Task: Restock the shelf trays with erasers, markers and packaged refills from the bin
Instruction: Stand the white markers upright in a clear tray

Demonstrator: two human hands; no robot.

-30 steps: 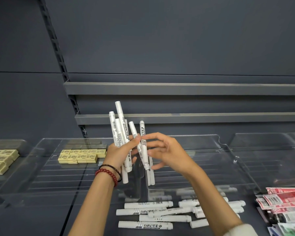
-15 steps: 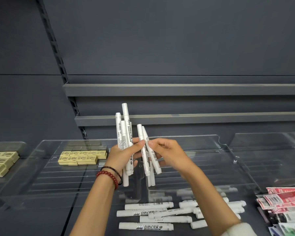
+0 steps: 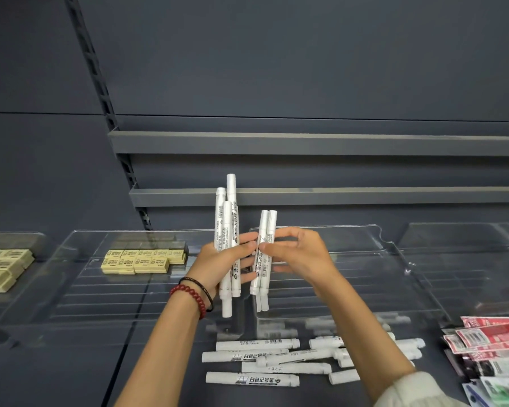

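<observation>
A bundle [image 3: 228, 230] of three white markers is gripped upright in the left hand [image 3: 221, 265], with the thumb laid across the barrels. A pair [image 3: 264, 254] of the same markers is pinched upright between the thumb and curled fingers of the right hand [image 3: 300, 254]. The two hands are held just beside each other, the thumb tips nearly meeting, and the bundle and pair are kept slightly apart. Both are raised in front of the gap between the left tray [image 3: 71, 289] and the middle tray [image 3: 365, 274].

Yellow erasers [image 3: 144, 259] are laid in rows at the back of the left tray, and more erasers [image 3: 0, 268] are seen at the far left edge. A third clear tray [image 3: 467, 274] is set to the right.

Loose markers [image 3: 262, 359] are scattered lying flat on the dark shelf [image 3: 159, 362] below the hands. Packaged refills [image 3: 497, 348] are piled at the lower right. A red bead bracelet [image 3: 188, 292] and a dark cord [image 3: 202, 286] are worn on the left wrist.
</observation>
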